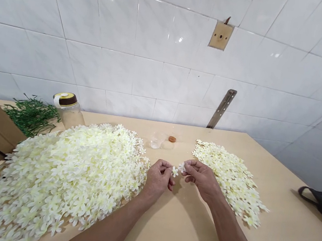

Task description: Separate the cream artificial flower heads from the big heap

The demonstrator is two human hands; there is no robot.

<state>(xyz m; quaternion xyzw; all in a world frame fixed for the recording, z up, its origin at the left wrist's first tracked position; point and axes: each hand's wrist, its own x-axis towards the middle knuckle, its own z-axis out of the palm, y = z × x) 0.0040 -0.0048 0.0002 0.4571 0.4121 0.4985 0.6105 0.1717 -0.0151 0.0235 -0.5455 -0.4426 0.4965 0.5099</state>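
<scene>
One flower (pixel 174 172) per hand (pixel 158 177)

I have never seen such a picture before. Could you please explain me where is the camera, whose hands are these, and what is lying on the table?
There is no machine here: you see a person's bare left hand and right hand. The only picture comes from a camera worn on that person's head, looking forward and down.

Between the fingertips, the left hand holds one white flower and the right hand another.

On the wooden-looking table, a large flower pile lies on the left, a smaller flower pile on the right. Beyond the hands stand a small clear cup and an orange-brown disc. At the back left are green sprigs and a clear bottle.
</scene>
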